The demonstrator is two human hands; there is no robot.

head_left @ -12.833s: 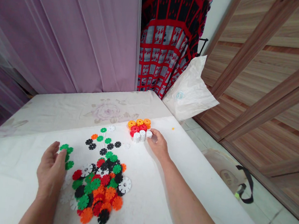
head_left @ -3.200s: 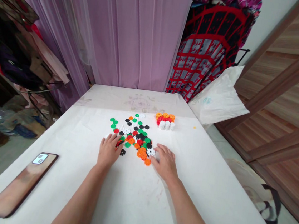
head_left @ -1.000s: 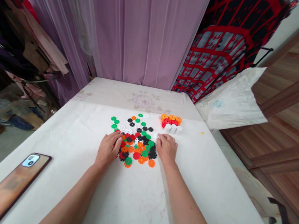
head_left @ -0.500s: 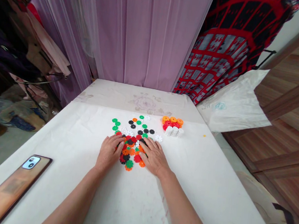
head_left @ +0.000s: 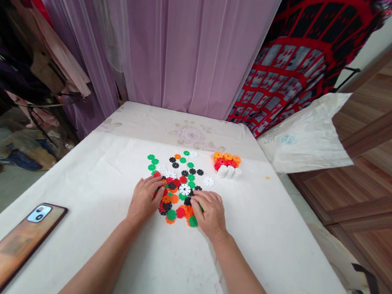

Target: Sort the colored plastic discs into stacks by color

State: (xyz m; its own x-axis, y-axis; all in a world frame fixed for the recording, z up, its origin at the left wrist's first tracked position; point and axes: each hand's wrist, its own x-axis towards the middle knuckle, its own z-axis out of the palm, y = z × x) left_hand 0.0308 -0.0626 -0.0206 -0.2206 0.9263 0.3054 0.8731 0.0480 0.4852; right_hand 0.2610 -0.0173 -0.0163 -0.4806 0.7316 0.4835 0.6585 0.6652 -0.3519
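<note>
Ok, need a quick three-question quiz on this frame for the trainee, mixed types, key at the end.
1. True or false: loose discs lie between the left hand and the right hand.

2. In the group of stacked discs, which colour row is nearest the person?
a) orange
b) red
c) white

3. Fill in: on the table, farther to the person's left than the left hand, lies a ____.

Key:
1. True.
2. c, white.
3. Phone.
</note>
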